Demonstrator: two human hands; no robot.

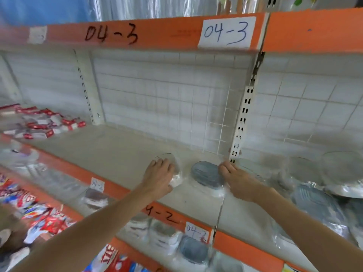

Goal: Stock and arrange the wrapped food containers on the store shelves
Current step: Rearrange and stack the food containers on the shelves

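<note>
Clear plastic-wrapped glass bowl (172, 169) is sitting under the gripping left hand (159, 179); right hand (238, 183), beside the grey-lidded wrapped container (206, 174), grasp unclear; slippery film risks sliding.

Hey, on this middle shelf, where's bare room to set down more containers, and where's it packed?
Bare shelf board runs from the red boxes to the clear container under the left hand, back to the wire grid. Right of the upright post, past the right hand and the grey-lidded container, wrapped containers crowd together.
</note>
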